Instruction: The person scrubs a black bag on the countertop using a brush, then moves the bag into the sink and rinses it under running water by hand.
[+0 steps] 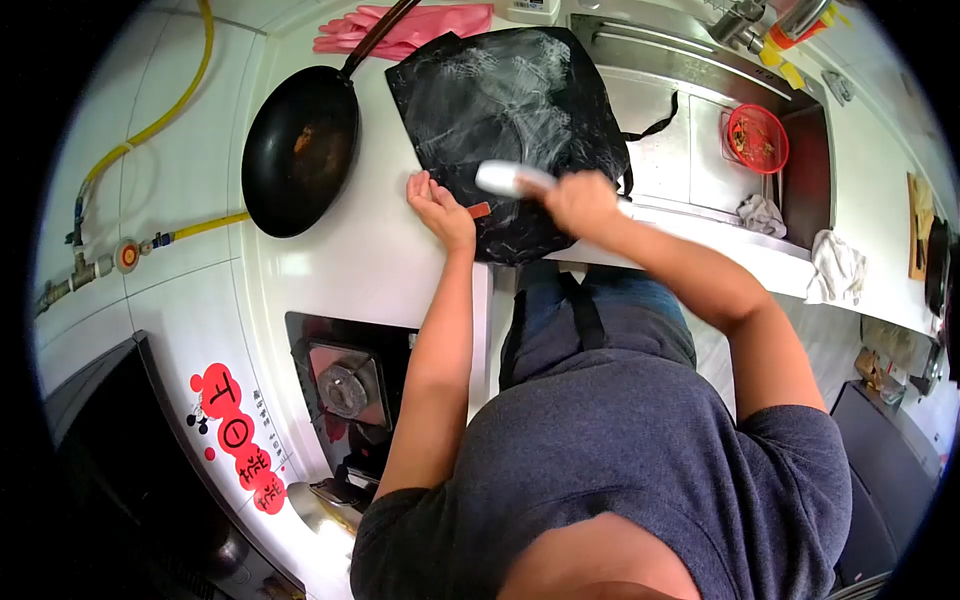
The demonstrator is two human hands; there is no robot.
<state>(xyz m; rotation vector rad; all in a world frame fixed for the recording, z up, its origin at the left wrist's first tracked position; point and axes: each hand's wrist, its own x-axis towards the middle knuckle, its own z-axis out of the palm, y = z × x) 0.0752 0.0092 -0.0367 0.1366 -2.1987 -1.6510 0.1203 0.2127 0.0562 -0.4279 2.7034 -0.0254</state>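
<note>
Brush [505, 179] in right fingers [566, 198] over fabric [500, 110]

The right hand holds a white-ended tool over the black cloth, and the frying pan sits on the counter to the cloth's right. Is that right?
Not quite: the head view shows the frying pan on the counter to the cloth's left. The right hand does hold a white-ended tool over the black cloth.

I had a narrow lane of counter [382, 165] just left of the cloth [500, 100], with the pan [300, 160] farther left and the left hand [440, 212] crowding its near end. Gloves [430, 30] blocked the cloth's far edge. Rightward of the cloth, the sink [650, 175] gave me room, though a strap [663, 123] jutted in. Over it, the right hand [583, 203] and tool [505, 180] barred passage.
</note>
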